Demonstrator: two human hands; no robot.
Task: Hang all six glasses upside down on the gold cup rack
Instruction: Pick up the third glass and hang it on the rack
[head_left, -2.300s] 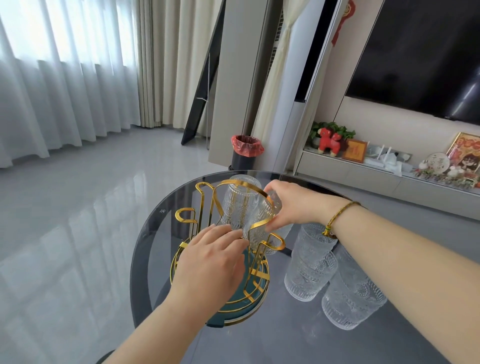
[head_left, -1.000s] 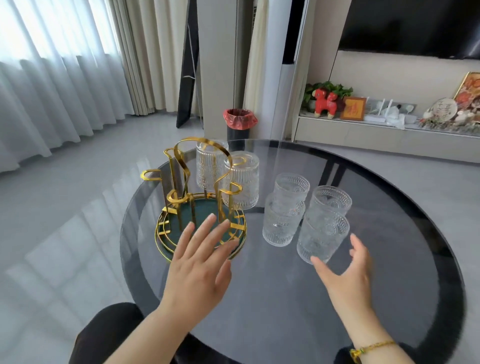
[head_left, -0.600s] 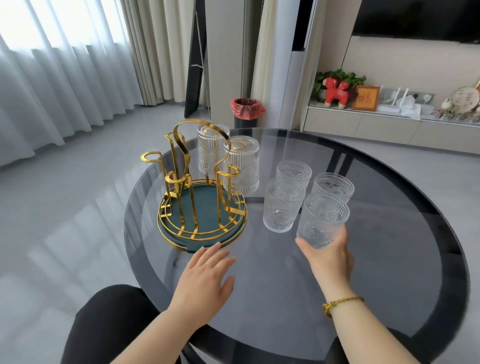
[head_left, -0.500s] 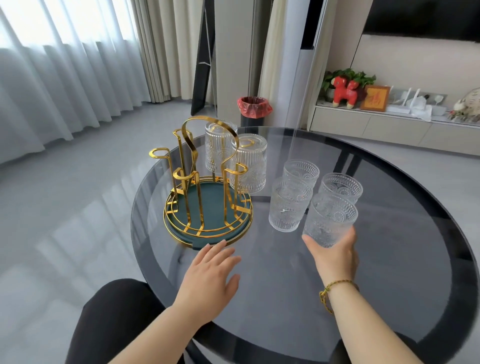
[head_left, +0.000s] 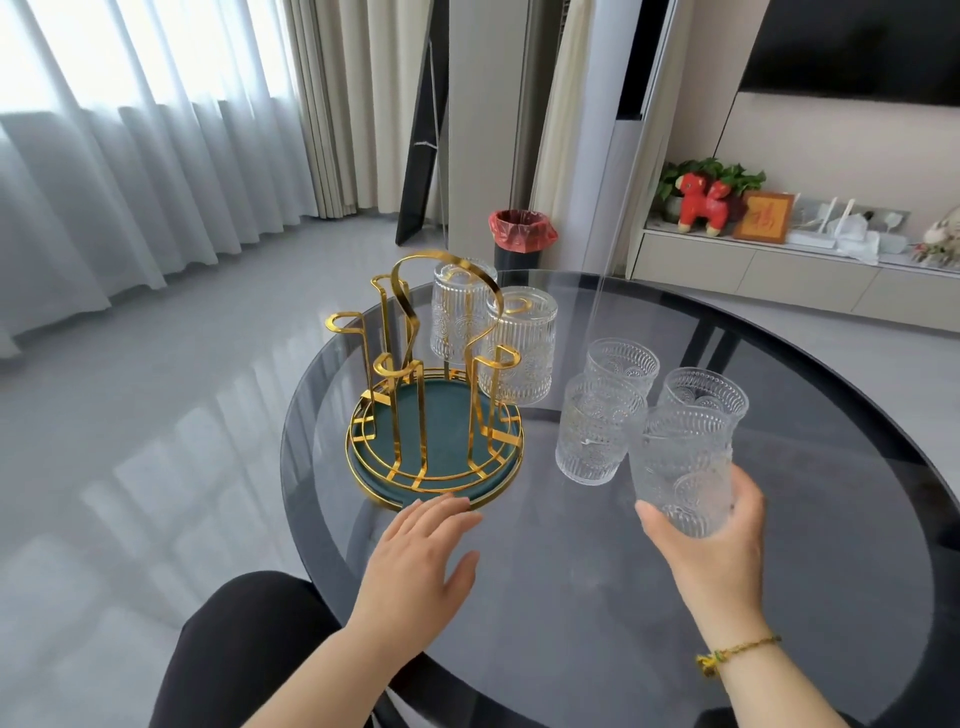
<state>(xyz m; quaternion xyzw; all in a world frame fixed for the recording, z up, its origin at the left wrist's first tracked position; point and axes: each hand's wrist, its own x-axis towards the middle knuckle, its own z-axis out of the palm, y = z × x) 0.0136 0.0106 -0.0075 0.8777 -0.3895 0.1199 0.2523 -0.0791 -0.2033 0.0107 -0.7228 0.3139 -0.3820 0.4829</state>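
The gold cup rack (head_left: 400, 358) stands on its green round tray (head_left: 447, 457) at the left of the table. Two ribbed glasses hang upside down on its far right pegs, one behind (head_left: 460, 317) and one in front (head_left: 519, 348). My right hand (head_left: 711, 545) grips an upright embossed glass (head_left: 680, 462) from below, lifted just off the table. Three more upright glasses (head_left: 597, 431) stand clustered behind it. My left hand (head_left: 421, 561) hovers flat with fingers apart, just in front of the tray's near rim.
The round dark glass table (head_left: 597, 597) has a black rim. My dark-clothed knee (head_left: 234, 639) is below its near left edge. A bin with a red bag (head_left: 522, 234) stands on the floor beyond. A low shelf with ornaments (head_left: 753, 218) runs along the right wall.
My right hand closed on the nearest glass and raised it slightly off the table. My left hand slid forward to the tray's front rim. The camera view shifted a little.
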